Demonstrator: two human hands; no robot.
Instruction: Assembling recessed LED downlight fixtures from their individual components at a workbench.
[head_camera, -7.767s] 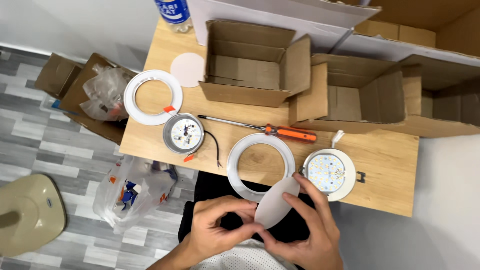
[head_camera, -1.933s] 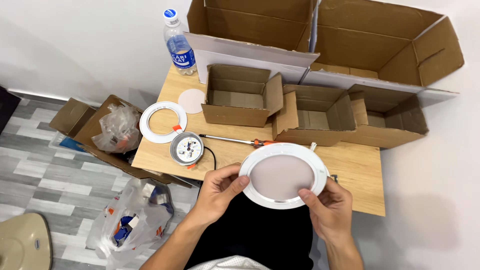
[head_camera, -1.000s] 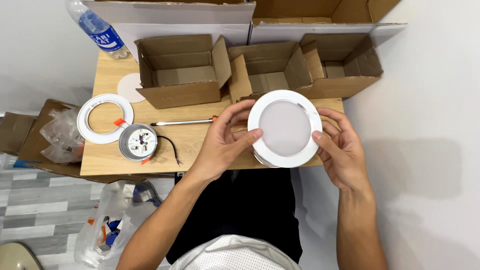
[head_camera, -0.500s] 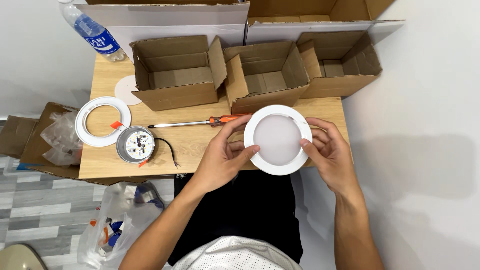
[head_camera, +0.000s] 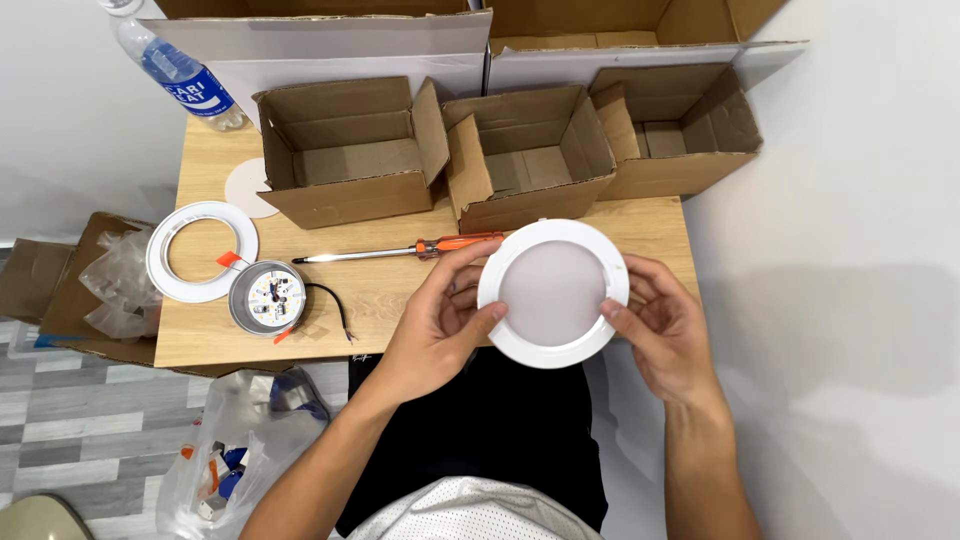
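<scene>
**Round white lamp held in both hands at the front edge of the surface**

Head view: the left hand and the right hand grip a round white downlight between them, its frosted disc facing up toward the camera. The left hand's fingers curl around the lamp's left rim with the thumb pressed onto the ring's face; the right hand closes on the right rim in the same way, thumb on the ring. The lamp hangs above the near edge of the wooden surface, partly over the person's lap.

Just behind the left hand lies a screwdriver with an orange handle, its shaft pointing left. Farther left sits a round metal LED module with a short black wire, touching an empty white ring. A thin white disc lies behind the ring. Three open cardboard boxes stand in a row along the back, with a water bottle at the far left corner. A clear plastic bag rests on the floor below.
</scene>
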